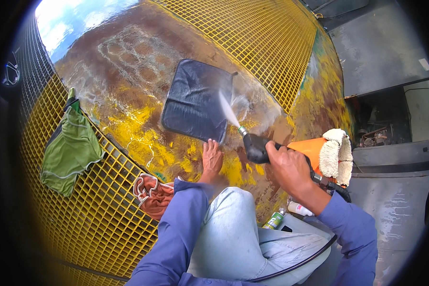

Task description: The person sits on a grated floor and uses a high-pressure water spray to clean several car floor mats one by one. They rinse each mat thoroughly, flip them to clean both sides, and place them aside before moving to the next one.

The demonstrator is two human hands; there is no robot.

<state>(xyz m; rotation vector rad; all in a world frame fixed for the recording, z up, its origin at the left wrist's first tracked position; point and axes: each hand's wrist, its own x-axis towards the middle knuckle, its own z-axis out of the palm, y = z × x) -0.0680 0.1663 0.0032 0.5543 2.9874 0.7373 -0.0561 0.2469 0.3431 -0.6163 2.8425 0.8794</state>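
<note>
A dark rectangular mat [196, 100] lies wet on the floor with creases across it. My left hand [211, 159] is flat, its fingertips on the mat's lower edge near the corner. In my right hand [289, 166] is a black spray gun [256, 147] with a metal nozzle and a green ring at its tip. White spray [228, 110] fans from the nozzle onto the right side of the mat. A hose fitting [320, 178] joins the gun below my right hand.
Yellow floor gratings [257, 39] flank the paint-worn floor [143, 136]. Nearby lie a green cloth [69, 146], a rust-coloured cloth [156, 196], a green can [274, 219], a white bottle [300, 208] and an orange object [309, 148] with cream fleecy material [335, 153]. Grey metal panels [393, 203] stand right.
</note>
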